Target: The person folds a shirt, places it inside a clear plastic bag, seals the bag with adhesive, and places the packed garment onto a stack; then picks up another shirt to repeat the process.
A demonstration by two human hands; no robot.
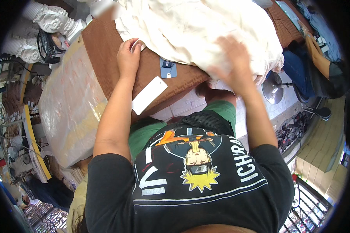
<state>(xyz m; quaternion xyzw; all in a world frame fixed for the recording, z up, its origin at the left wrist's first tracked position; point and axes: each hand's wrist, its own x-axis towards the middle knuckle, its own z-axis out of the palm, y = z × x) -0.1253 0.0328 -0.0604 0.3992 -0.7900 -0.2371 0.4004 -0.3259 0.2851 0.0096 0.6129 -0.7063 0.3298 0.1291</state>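
A cream-white garment (pixel 198 27) lies heaped on a brown padded table (pixel 101 42). My left hand (pixel 128 56) rests on the brown surface at the garment's left edge, its fingers closed on a small white tag or cloth corner (pixel 137 45). Blurred with motion, my right hand (pixel 233 62) lies flat on the garment's lower right part, fingers spread. A blue card tag (pixel 168 68) sits on the table between my hands, and a white rectangular card (pixel 149 95) lies at the table's near edge.
A large plastic-wrapped bundle (pixel 70 105) stands to my left. Another person in dark clothes (pixel 319 66) sits at the right near a stool (pixel 274 91). White wrapped figures (pixel 50 19) and cluttered shelves are at far left. The floor below is tiled.
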